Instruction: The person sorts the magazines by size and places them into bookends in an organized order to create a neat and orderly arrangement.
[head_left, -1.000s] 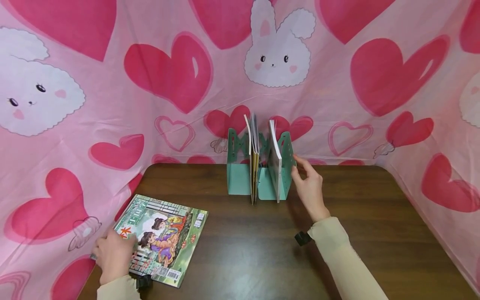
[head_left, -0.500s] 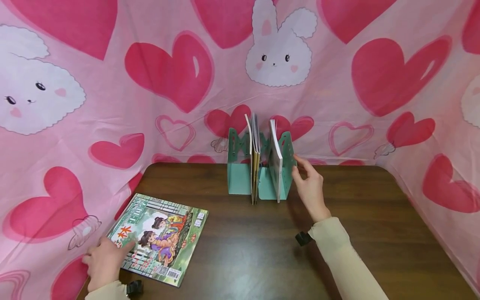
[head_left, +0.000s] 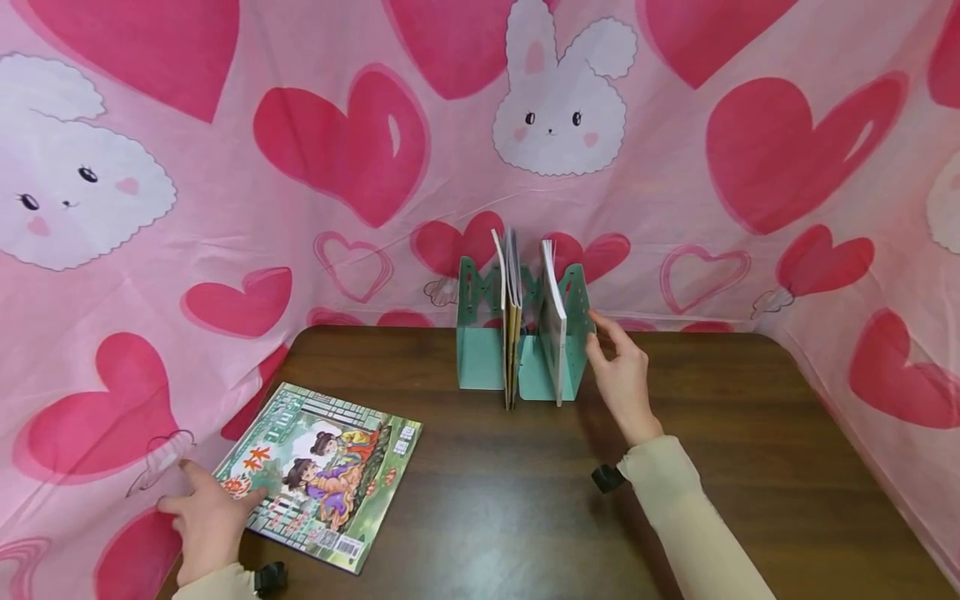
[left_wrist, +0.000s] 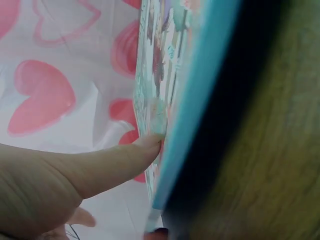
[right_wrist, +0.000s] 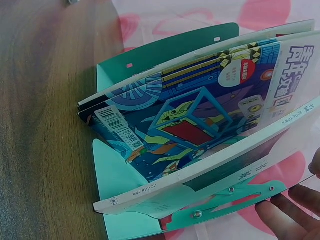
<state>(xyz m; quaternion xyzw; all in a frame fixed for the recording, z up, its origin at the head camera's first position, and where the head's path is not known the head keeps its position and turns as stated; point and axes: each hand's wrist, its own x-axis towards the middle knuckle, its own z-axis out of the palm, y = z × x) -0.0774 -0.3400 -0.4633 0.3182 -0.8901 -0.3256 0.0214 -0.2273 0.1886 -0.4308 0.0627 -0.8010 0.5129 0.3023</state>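
Observation:
A magazine (head_left: 337, 475) with an illustrated green cover lies on the table at the left in the head view. My left hand (head_left: 210, 518) is at its lower left edge, fingers spread beyond it and thumb over the cover. In the left wrist view the thumb (left_wrist: 117, 165) reaches straight to the cover. A mint-green bookend (head_left: 480, 358) stands at the back with several upright magazines (head_left: 512, 325) and, further right, a white book (head_left: 557, 350). My right hand (head_left: 622, 375) holds the bookend's right side panel, fingertips at its edge.
The brown wooden table (head_left: 480, 517) reaches back to a pink curtain (head_left: 465, 183) with hearts and rabbits, which also runs along both sides. A colourful blue magazine cover (right_wrist: 185, 120) faces the white book inside the bookend.
My left hand has shifted left and slightly down off the magazine's cover, and its fingers have spread. The magazine stays nearly in place. My right hand and the bookend have not moved.

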